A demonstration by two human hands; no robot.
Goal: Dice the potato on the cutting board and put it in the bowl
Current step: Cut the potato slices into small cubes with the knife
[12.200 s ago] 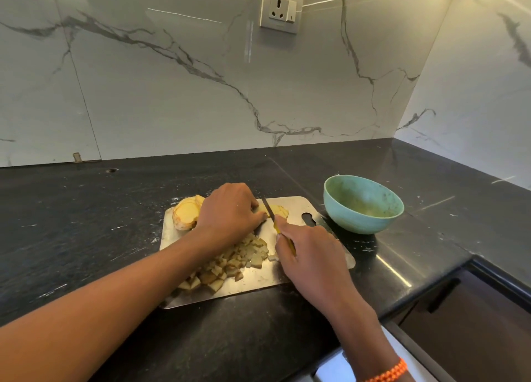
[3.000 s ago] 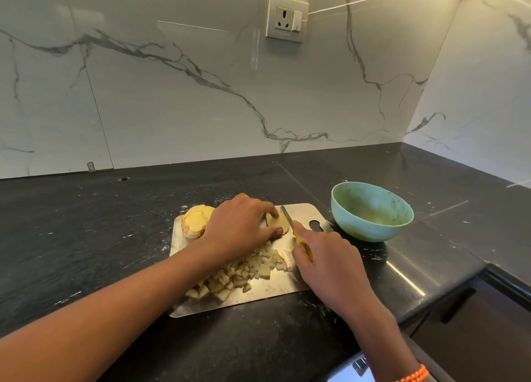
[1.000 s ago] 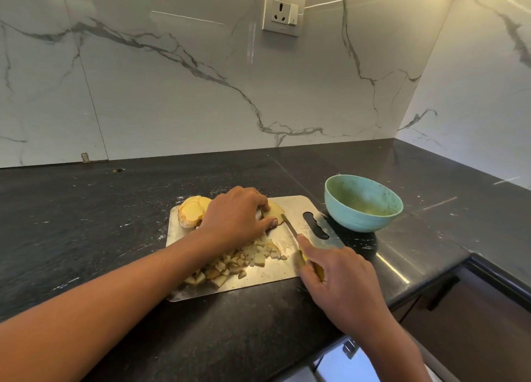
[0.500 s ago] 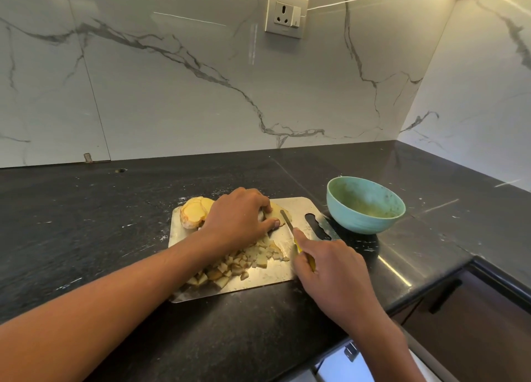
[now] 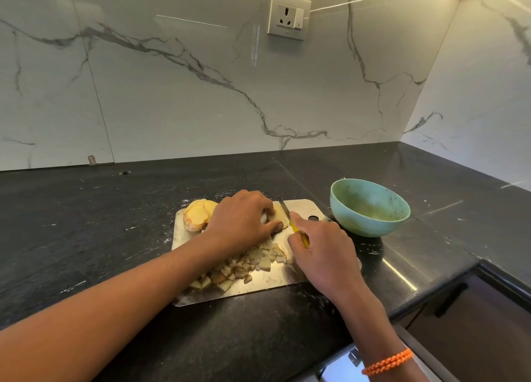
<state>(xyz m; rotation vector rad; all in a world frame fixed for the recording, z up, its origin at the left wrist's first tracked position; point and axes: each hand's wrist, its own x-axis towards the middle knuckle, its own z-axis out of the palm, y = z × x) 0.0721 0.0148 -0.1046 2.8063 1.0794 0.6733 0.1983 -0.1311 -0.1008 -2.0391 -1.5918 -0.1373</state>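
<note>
White marble-veined wall panels (image 5: 172,94) rise behind the black stone tabletop (image 5: 86,238), with a wall socket (image 5: 288,15) set high in the middle. On the tabletop lies a steel cutting board (image 5: 301,206), and just beside its far right corner stands a turquoise bowl (image 5: 369,207), with no potato visible in it.

The left hand (image 5: 241,219) curls over a potato slice (image 5: 280,217) at the far end of the board, fingertips and thumb pinning it down. The right hand (image 5: 319,252) grips the yellow handle of a small knife (image 5: 290,220), index finger stretched along the top. Half a second ago the blade lay nearer the person, its tip by the slice; now the right hand has pushed forward and the dark blade stands right against the slice's right edge, its point reaching past the left hand's fingers. A second ago the right hand was drawn well back toward the board's near edge.

Behind the left hand sits the uncut potato chunk (image 5: 198,213), at the far left corner of the board as before. The pile of diced potato (image 5: 241,266) spreads under the left wrist toward the near edge, unchanged. An orange bracelet (image 5: 388,361) circles the right wrist, now back in sight at the bottom of the view.
</note>
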